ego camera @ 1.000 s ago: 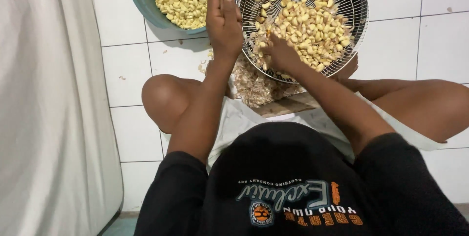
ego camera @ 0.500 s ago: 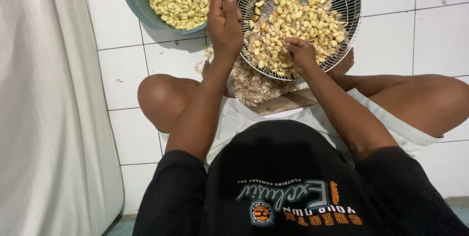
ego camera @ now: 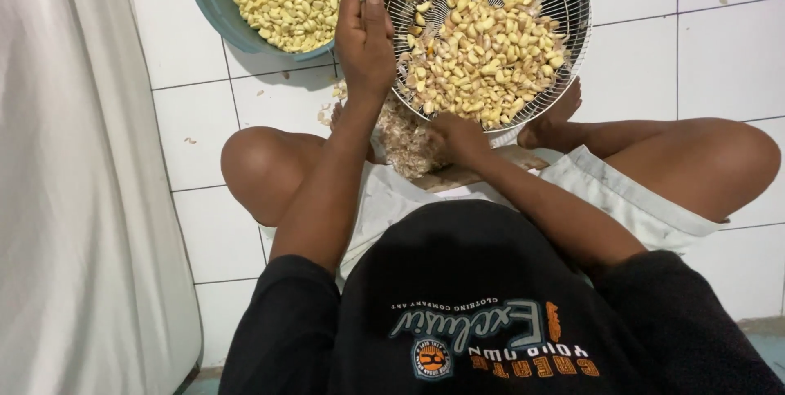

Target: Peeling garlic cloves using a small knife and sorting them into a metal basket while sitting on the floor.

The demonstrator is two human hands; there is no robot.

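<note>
Teal bowl (ego camera: 214, 11) beside wire basket (ego camera: 572, 2).

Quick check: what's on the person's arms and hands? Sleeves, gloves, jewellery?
Both hands bare: left hand and right hand show no gloves, and no rings or watch are visible. Forearms uncovered. Short black sleeves end above the elbows, part of a black T-shirt with printed lettering.
</note>
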